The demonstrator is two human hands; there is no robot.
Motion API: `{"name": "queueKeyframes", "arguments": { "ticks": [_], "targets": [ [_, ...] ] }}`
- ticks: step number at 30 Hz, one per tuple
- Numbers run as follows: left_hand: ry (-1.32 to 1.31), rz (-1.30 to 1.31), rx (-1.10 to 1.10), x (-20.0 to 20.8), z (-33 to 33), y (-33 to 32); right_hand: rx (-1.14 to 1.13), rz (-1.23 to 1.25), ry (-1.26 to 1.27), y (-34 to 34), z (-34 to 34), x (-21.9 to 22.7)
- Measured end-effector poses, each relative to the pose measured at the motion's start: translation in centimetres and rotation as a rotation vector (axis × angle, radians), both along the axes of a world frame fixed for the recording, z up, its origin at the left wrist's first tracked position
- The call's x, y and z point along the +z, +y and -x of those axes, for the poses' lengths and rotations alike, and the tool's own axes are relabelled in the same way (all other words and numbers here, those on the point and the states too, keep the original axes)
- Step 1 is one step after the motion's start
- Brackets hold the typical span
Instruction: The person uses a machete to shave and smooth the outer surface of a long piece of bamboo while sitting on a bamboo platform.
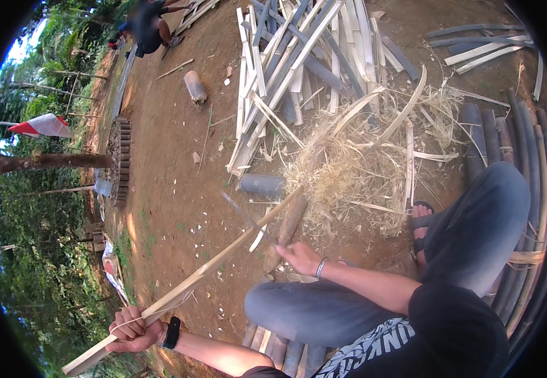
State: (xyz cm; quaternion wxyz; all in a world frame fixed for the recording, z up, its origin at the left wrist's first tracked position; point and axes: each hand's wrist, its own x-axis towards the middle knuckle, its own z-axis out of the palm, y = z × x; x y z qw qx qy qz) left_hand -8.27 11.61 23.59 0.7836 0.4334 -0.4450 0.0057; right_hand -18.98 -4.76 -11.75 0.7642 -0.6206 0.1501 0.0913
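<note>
My left hand [136,329], a dark band at its wrist, is closed around a long pale split-bamboo strip [204,271] near its lower left end. The strip slants up to the right, and its far end lies by a brown log [295,217] beside the shavings. My right hand [302,258], with a bracelet at the wrist, is closed on a knife whose thin blade [241,209] crosses the strip. The fingers hide most of the knife's handle. A heap of curly bamboo shavings [336,170] lies beyond the right hand.
Split bamboo strips [286,63] are piled at the far middle; more strips [488,41] lie far right. Bamboo poles [525,189] are stacked on my right. A short dark bamboo piece [261,184] lies near the shavings. Another person [147,28] is at the far left.
</note>
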Motion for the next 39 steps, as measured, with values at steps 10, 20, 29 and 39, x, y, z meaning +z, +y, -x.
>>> {"name": "queueKeyframes", "arguments": {
  "ticks": [10, 20, 29, 39],
  "targets": [
    [0.038, -0.018, 0.015, 0.0, -1.4, -0.3, -0.192, 0.03, 0.495, -3.8, 1.8, -10.7],
    [0.053, -0.052, -0.069, 0.5, -2.1, -1.1, -0.099, 0.049, -0.05, -0.7, 1.0, -3.7],
    [0.051, -0.058, 0.081, 0.6, -2.5, -0.5, -0.15, -0.233, 0.171, -0.4, -0.2, -6.0],
    [0.048, -0.048, 0.054, 0.7, -1.3, -1.6, -0.049, 0.011, 0.269, -3.7, -0.3, -6.9]
  ]
}}
